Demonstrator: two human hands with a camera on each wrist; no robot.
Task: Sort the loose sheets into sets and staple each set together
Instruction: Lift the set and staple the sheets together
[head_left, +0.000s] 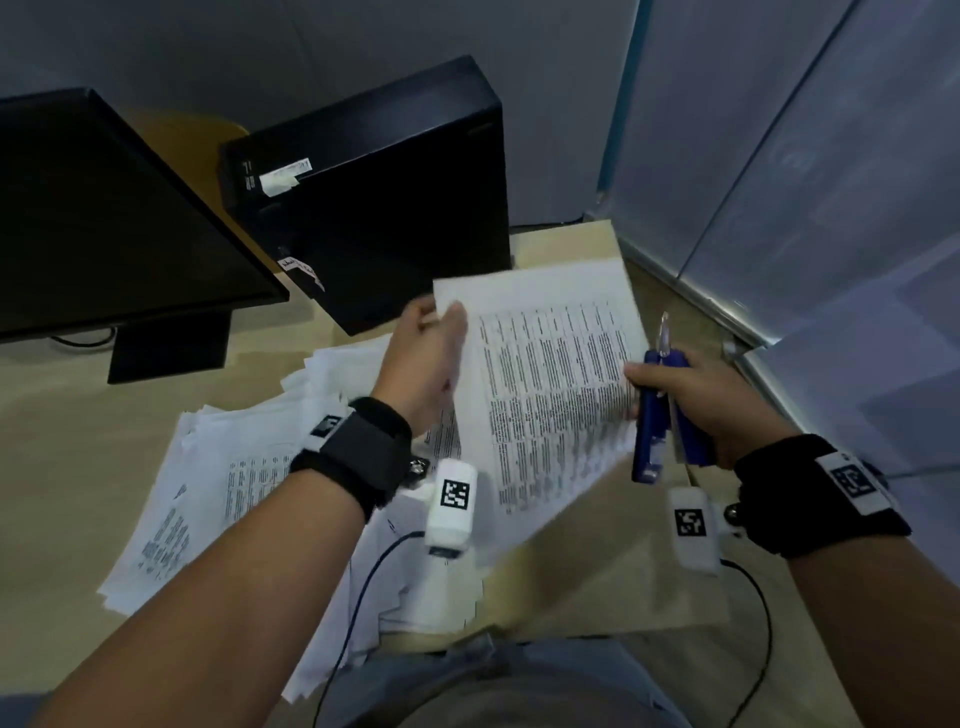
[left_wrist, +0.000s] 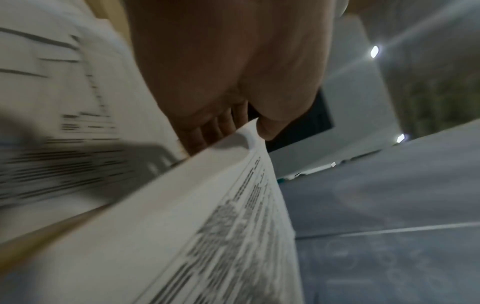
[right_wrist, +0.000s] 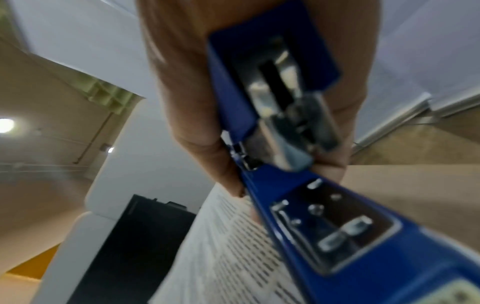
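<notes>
A set of printed sheets (head_left: 545, 384) is held up above the desk. My left hand (head_left: 431, 338) pinches its top left corner, thumb on top and fingers underneath; the left wrist view shows that corner of the set (left_wrist: 249, 135) bent under the thumb. My right hand (head_left: 675, 395) grips a blue stapler (head_left: 657, 415) at the sheets' right edge. The stapler (right_wrist: 298, 185) stands hinged open, its metal underside facing the right wrist camera, beside the set's printed page (right_wrist: 233, 246). A loose pile of printed sheets (head_left: 208, 493) lies spread on the desk under my left arm.
A black monitor (head_left: 104, 218) stands at the left and a black computer case (head_left: 379, 197) behind the sheets. A brown envelope (head_left: 597, 587) lies on the desk (head_left: 78, 467) at the right. Grey partition walls (head_left: 805, 182) close the right side. Cables hang from the wrist cameras.
</notes>
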